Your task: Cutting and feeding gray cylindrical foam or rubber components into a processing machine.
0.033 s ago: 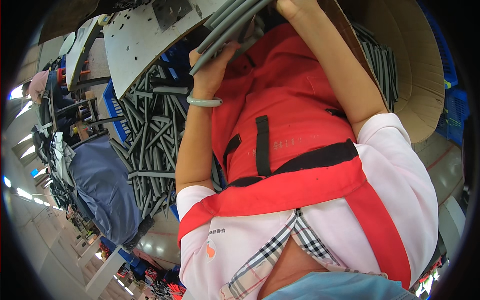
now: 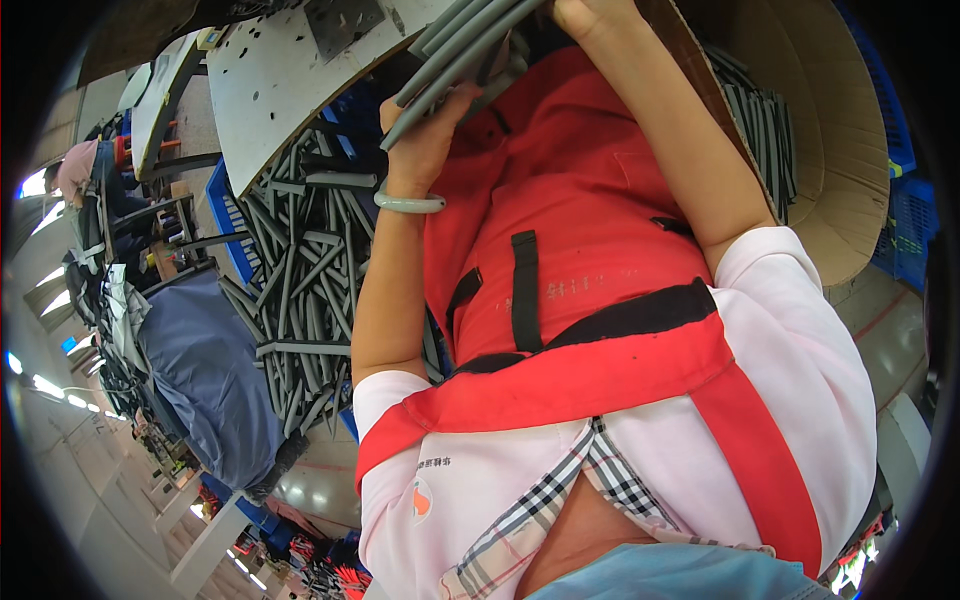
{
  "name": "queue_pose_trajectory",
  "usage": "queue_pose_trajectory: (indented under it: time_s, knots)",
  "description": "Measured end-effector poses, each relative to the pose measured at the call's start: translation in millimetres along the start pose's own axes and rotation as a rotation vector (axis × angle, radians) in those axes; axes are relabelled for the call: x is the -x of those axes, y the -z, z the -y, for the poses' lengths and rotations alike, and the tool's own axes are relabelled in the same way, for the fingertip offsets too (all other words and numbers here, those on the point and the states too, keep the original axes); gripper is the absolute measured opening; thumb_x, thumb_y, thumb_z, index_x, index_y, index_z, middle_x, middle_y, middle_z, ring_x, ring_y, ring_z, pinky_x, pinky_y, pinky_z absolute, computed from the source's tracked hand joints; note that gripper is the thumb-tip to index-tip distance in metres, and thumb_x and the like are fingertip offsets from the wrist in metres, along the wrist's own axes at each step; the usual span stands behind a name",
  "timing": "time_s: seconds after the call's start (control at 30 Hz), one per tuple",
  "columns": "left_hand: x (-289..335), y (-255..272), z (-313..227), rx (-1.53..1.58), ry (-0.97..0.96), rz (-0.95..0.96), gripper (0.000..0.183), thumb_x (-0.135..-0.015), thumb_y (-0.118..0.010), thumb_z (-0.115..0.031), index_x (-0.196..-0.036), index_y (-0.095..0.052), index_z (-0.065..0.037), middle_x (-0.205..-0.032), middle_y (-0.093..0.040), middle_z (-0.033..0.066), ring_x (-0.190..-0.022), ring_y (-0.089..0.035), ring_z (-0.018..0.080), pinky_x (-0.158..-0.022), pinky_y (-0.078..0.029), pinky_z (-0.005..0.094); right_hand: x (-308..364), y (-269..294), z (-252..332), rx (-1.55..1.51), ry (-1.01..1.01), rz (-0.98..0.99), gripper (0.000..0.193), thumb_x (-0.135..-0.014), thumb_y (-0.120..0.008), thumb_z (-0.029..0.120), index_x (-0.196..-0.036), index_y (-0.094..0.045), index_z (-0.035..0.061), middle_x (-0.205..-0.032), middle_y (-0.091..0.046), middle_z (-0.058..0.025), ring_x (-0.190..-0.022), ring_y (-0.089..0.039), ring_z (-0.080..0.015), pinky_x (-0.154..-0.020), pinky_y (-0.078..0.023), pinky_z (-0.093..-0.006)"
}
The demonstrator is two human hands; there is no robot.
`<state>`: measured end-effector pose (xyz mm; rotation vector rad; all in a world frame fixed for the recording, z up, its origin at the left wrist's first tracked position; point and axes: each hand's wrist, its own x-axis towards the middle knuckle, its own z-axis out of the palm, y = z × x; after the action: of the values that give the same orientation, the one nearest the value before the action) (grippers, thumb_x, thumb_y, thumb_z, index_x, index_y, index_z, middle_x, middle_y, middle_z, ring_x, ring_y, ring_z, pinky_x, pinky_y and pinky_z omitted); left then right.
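A bundle of several grey foam-like tubes (image 2: 462, 58) slants across the top middle of the head view, its upper end cut off by the picture's edge. My left hand (image 2: 425, 140) is closed round the lower part of the bundle, thumb lying across the tubes. A pale bangle (image 2: 409, 203) circles that wrist. At the top edge my right hand (image 2: 592, 16) sits close beside the bundle's upper end. Its fingers are mostly cut off by the edge, so I cannot tell whether they grip the tubes.
Loose grey tubes (image 2: 300, 270) heap in a blue crate (image 2: 228, 215) at my left. A white worktable (image 2: 270, 100) stands beyond it. At my right, a cardboard box (image 2: 835, 150) holds lined-up tubes (image 2: 765, 135). Blue crates (image 2: 908, 225) stand behind it. A person (image 2: 80, 175) is far left.
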<state>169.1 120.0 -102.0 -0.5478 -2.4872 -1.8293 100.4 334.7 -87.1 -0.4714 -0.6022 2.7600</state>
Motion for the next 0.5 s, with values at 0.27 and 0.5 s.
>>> queue_pose_trajectory:
  time_s: [0.27, 0.5]
  knots:
    - [3.8, -4.0, 8.6, 0.077, -0.012, -0.052, 0.014, -0.083, -0.069, -0.01, -0.089, -0.072, 0.002, -0.071, -0.069, 0.0035, -0.064, -0.06, 0.0058, -0.059, -0.047, 0.0223, 6.7, -3.1, -6.9, 0.017, -0.027, 0.016, 0.016, -0.088, -0.065, 0.01, -0.101, -0.06, 0.0022, -0.097, -0.062, -0.0076, -0.092, -0.059, -0.0205, -0.083, -0.051, -0.0341]
    - [6.6, 5.0, -0.2, -0.061, 0.009, 0.09, 0.014, -0.082, -0.066, -0.007, -0.09, -0.071, 0.003, -0.071, -0.07, 0.004, -0.065, -0.06, 0.0047, -0.059, -0.047, 0.022, 8.7, -5.1, -3.5, 0.051, -0.038, 0.02, 0.015, -0.087, -0.065, 0.011, -0.099, -0.06, 0.0021, -0.096, -0.062, -0.008, -0.09, -0.059, -0.0202, -0.082, -0.051, -0.0347]
